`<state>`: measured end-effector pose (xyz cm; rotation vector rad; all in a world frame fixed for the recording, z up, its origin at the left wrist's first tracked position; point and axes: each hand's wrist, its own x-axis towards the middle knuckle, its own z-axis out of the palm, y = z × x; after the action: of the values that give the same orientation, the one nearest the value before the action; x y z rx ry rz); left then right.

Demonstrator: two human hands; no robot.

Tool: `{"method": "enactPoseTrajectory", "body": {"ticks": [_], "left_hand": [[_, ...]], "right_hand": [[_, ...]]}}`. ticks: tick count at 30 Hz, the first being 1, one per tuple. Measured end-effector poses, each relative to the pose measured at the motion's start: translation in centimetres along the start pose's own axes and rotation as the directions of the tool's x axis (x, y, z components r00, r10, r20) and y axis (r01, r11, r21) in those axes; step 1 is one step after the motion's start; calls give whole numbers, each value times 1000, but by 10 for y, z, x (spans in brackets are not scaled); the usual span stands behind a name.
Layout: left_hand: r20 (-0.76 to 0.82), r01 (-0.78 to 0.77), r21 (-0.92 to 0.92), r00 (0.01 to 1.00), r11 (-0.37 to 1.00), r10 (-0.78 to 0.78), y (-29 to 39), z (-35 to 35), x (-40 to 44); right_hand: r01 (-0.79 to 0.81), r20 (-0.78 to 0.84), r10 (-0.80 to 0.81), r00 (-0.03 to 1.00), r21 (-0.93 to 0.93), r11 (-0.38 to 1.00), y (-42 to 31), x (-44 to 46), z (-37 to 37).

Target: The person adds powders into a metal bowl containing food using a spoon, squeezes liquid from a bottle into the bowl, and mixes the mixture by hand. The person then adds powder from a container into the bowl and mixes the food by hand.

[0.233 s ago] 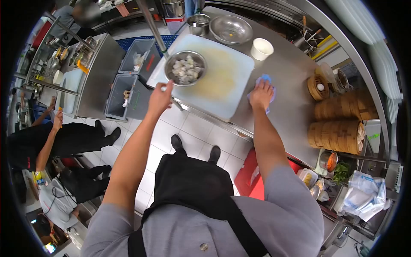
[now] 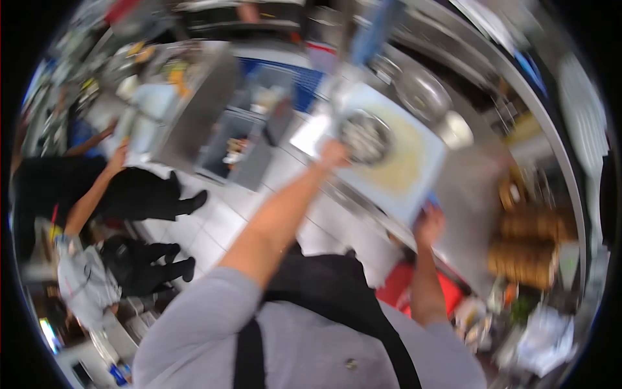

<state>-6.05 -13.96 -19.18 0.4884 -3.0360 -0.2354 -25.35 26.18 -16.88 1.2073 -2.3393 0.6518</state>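
Observation:
Motion blur smears the whole head view. My left hand (image 2: 334, 155) looks closed at the near-left rim of a metal bowl (image 2: 382, 148); what its fingers hold is hidden. Pale, chunky pieces (image 2: 363, 139) fill the bowl, which rests on a large white cutting board (image 2: 405, 142) with yellowish stains. By the board's near right corner is my right hand (image 2: 429, 225), its fingers bent around a blue cloth (image 2: 433, 198), of which only a little shows. Whether that hand also touches the board I cannot tell.
Beyond the board stand a wide metal bowl (image 2: 424, 91) and a white tub (image 2: 456, 129). Bamboo steamers (image 2: 525, 262) are stacked at the right. Grey bins (image 2: 249, 172) stand on the floor at the left. A co-worker (image 2: 71, 188) holds a knife at another counter.
The view has swung, so the board and bowls appear further right and more tilted. My right hand has come from the bare steel to the board's near corner. My left hand is closer to the bowl.

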Motion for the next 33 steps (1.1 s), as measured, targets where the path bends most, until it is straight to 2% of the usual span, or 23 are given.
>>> {"method": "enactPoseTrajectory", "body": {"ticks": [1,2,3,4,5,6,7,8,9,10,11,12,13,15,16,17,19,21,23,26,28,30,33], "left_hand": [[-36,66,-71,997,995,-68,24,-16,-1],[44,185,-126,983,975,-180,29,-12,0],[123,317,-246,948,916,-295,31,-1,3],[208,476,-565,873,674,-442,37,-37,-14],[286,528,-790,768,312,-574,43,-75,-31],[297,527,-819,729,228,-616,41,-104,-52],[285,543,-773,758,328,-586,28,-88,-62],[255,505,-783,792,362,-555,19,-100,-84],[263,504,-782,799,366,-540,5,-114,-109],[273,502,-784,807,365,-523,-7,-132,-135],[388,506,-854,772,117,-504,-15,-164,-165],[294,480,-851,771,212,-565,-29,-154,-189],[383,583,-797,687,155,-617,-38,-166,-213],[320,604,-782,599,152,-734,-61,-158,-253],[286,613,-780,528,126,-799,-68,-160,-272],[282,656,-748,452,101,-846,-77,-159,-287],[271,709,-705,305,28,-913,-97,-175,-310],[308,726,-682,179,-86,-934,-116,-188,-320],[282,700,-708,165,-89,-945,-138,-193,-319],[306,672,-732,177,-112,-935,-176,-202,-303],[216,652,-758,299,34,-929,-221,-195,-283],[302,675,-737,379,38,-875,-251,-245,-244],[249,572,-802,581,171,-775,-329,-205,-202]], "right_hand": [[58,13,-57,998,-113,992,-12,5,-16],[75,114,-79,990,44,996,-15,16,-30],[200,36,-197,980,-111,974,20,7,-12],[-27,148,23,989,25,999,44,15,-8],[-381,212,412,886,-171,909,7,46,-29],[-316,180,517,837,-612,725,-61,78,-58],[-236,47,323,945,-585,776,-65,83,-51],[-152,-104,112,988,-581,800,-61,87,-40],[-143,-112,96,989,-565,813,-85,105,-33],[-83,-119,47,992,-321,943,-113,115,-30],[-11,-135,4,991,-51,999,-136,123,-23],[17,-16,-13,1000,306,952,-148,120,5],[80,-148,-31,989,342,936,-200,117,20],[95,1,-121,993,613,784,-289,132,35],[192,12,-267,964,664,723,-323,141,44],[81,152,-284,947,741,666,-351,146,60],[177,140,-516,845,838,517,-409,183,68],[201,130,-592,795,865,459,-444,228,76],[229,113,-660,743,883,409,-464,273,90],[257,164,-590,790,786,562,-479,337,115],[164,205,-458,865,747,644,-493,375,123],[10,250,-261,932,703,711,-498,397,128],[-89,243,-100,965,659,747,-496,411,122]]}}
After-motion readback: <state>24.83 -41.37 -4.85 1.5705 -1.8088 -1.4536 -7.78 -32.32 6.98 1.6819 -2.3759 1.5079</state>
